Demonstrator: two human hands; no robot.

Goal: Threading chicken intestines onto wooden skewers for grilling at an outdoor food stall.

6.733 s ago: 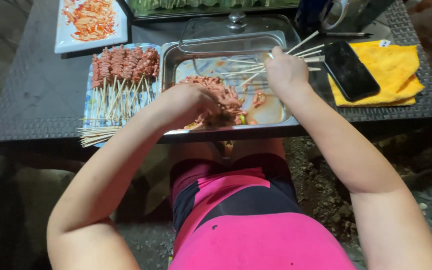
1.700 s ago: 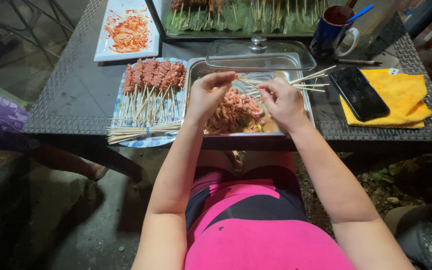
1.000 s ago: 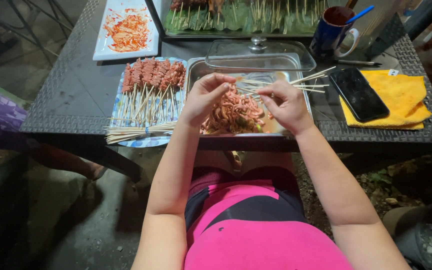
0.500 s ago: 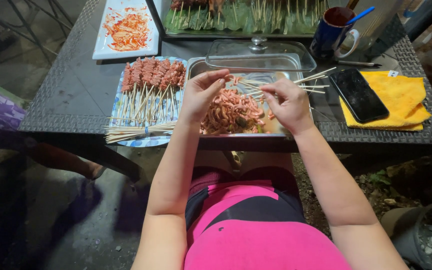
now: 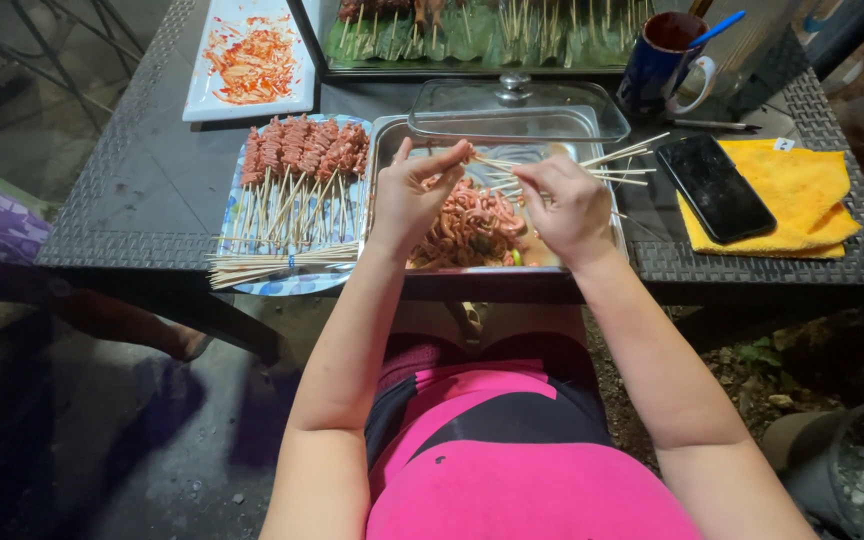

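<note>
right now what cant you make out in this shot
Head view only:
- Whatever the left hand and right hand pinch: hidden by the fingers.
- Metal tray floor: covered by meat and hands.
- Far skewer tray: cut off by the top edge.
- Blue mug contents: too dark.

We see a shiny metal tray (image 5: pixel 388 150) holding wet, glistening raw meat (image 5: pixel 472 222), with pale matt wooden skewers (image 5: pixel 620 158) across it. Its lid (image 5: pixel 517 110) is clear glossy glass. The table (image 5: pixel 142 190) looks like rough dark woven wicker. The yellow cloth (image 5: pixel 812 190) is soft and matt; the phone (image 5: pixel 714 188) is smooth, glossy black.
</note>
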